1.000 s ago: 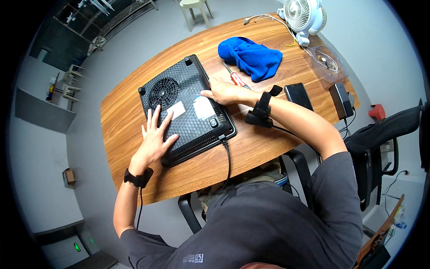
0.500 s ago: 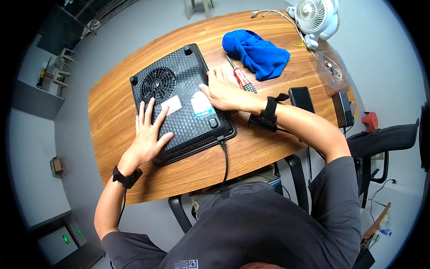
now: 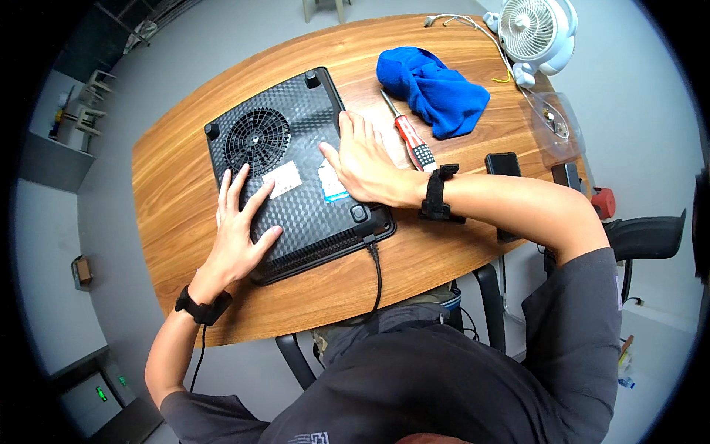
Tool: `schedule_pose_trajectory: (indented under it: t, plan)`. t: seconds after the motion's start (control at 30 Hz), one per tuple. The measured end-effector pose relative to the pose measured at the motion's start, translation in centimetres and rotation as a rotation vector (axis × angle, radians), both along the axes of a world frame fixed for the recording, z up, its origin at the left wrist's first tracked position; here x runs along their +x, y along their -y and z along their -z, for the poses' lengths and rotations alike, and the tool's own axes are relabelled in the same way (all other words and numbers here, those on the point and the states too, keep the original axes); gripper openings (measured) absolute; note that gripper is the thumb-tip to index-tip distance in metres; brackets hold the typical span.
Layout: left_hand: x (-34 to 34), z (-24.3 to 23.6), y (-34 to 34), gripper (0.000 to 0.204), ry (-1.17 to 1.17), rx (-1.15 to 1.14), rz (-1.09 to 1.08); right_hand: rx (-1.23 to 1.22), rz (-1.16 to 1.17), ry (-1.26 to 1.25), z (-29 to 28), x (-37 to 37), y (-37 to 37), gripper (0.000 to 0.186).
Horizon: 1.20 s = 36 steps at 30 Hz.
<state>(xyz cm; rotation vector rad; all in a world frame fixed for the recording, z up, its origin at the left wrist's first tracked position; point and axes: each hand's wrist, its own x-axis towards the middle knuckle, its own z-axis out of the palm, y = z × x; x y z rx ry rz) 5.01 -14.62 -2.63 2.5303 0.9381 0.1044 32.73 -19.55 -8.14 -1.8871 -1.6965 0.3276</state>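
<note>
A black induction cooker (image 3: 296,148) lies upside down on the wooden table, its textured underside facing up. It shows a round fan grille (image 3: 257,139), corner feet, a white label (image 3: 282,180) and a blue-and-white sticker (image 3: 333,183). My left hand (image 3: 240,235) rests with spread fingers on the cooker's left part, fingertips just below the grille. Across its right edge lies my right hand (image 3: 367,164), fingers stretched out, palm over part of the sticker. Neither hand grips anything. To the right, a red-handled screwdriver (image 3: 411,139) lies beside a crumpled blue cloth (image 3: 436,92).
A power cord (image 3: 378,277) runs from the cooker's near edge over the table edge. At the far right stand a white fan (image 3: 529,33) with cables and a clear plastic bag (image 3: 553,126). Black boxes (image 3: 503,164) lie near my right forearm. A black chair (image 3: 651,235) stands at right.
The view has shifted slightly, so the scene appears displaced. My right hand lies a little farther in over the cooker's edge. My left hand stays spread on the underside.
</note>
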Motion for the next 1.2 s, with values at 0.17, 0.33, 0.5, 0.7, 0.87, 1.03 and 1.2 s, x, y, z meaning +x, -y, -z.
schedule_pose_trajectory:
  t: [0.17,0.33,0.5,0.7,0.87,1.03,1.2]
  plan:
    - [-0.2,1.1,0.3,0.073,0.003,0.055,0.014,0.077,-0.027,0.082,0.7,0.1,-0.4,0.064]
    - [-0.5,1.7,0.1,0.075,0.025,0.084,0.032,0.002,-0.004,0.012,0.2,-0.1,-0.2,0.069]
    - [-0.8,2.0,0.2,0.071,0.032,0.090,0.034,0.045,-0.026,0.000,0.6,-0.1,-0.6,0.068]
    - [-0.7,2.3,-0.5,0.071,-0.019,0.111,0.053,-0.308,-0.168,0.024,-4.4,3.7,-1.6,0.059]
    - [-1.0,1.3,0.4,0.070,-0.081,0.078,0.005,0.048,-0.062,0.461,-7.8,11.5,-2.7,0.036]
    - [-0.5,1.2,0.3,0.071,-0.092,0.080,0.019,-0.355,0.071,0.366,-6.7,18.9,-1.9,0.081]
    - [-1.0,1.7,0.3,0.070,-0.070,0.106,0.022,-0.280,-0.054,0.313,-3.1,19.5,-3.3,0.080]
